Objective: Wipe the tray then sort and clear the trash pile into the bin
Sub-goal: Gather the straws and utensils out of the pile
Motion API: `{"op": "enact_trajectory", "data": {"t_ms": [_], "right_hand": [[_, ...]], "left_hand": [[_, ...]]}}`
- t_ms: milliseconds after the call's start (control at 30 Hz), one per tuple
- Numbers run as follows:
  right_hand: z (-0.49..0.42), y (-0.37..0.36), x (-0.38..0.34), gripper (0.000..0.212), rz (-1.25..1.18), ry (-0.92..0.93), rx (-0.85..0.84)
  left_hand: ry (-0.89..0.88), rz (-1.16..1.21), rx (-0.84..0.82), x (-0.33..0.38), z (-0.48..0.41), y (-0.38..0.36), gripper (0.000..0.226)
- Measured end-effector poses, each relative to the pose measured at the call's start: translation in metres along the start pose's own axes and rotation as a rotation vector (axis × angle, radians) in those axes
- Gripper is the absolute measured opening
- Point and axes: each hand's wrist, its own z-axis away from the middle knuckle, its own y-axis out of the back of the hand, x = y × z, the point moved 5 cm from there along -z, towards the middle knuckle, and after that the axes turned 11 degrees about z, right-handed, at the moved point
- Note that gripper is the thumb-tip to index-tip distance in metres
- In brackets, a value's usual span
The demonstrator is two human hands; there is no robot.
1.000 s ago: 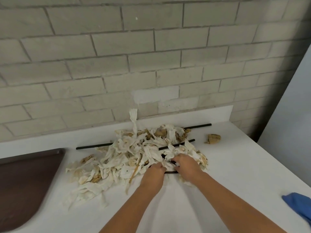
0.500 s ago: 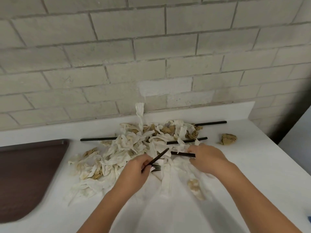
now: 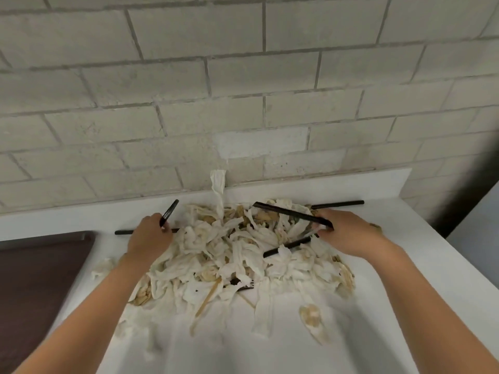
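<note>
A pile of torn white and tan paper strips [image 3: 229,255] is spread on the flat white counter top [image 3: 270,352]. A dark brown plastic tray [image 3: 40,279] is set at its left. One thin black plastic straw [image 3: 122,232] is laid left of the pile, another black straw [image 3: 340,203] behind it.

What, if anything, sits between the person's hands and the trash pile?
Nothing visible. Both are at the trash pile: the left hand grips a black utensil, and the right hand grips a black stick.
</note>
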Motion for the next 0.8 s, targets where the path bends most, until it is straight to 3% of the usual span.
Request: {"op": "enact_trajectory", "data": {"t_ms": [167,233,267,533,800], "right_hand": [[-0.036,-0.055,0.01,0.011,0.018,0.029,-0.045],[-0.041,-0.064,0.009,0.006,0.033,0.051,-0.028],[-0.043,-0.066,0.009,0.012,0.037,0.066,-0.012],[-0.046,-0.057,-0.004,0.024,0.044,0.154,-0.082],[-0.039,0.0,0.018,0.022,-0.228,0.105,0.059]], "left_hand": [[-0.059,-0.378,-0.251,-0.025,-0.023,-0.028,0.027],[-0.077,-0.486,-0.305,-0.027,-0.026,-0.035,0.026],[-0.075,-0.493,-0.305,-0.027,-0.027,-0.037,0.024],[-0.003,-0.397,-0.209,-0.028,-0.041,-0.013,0.018],[-0.096,-0.108,-0.005,0.012,-0.023,0.038,0.027]]}}
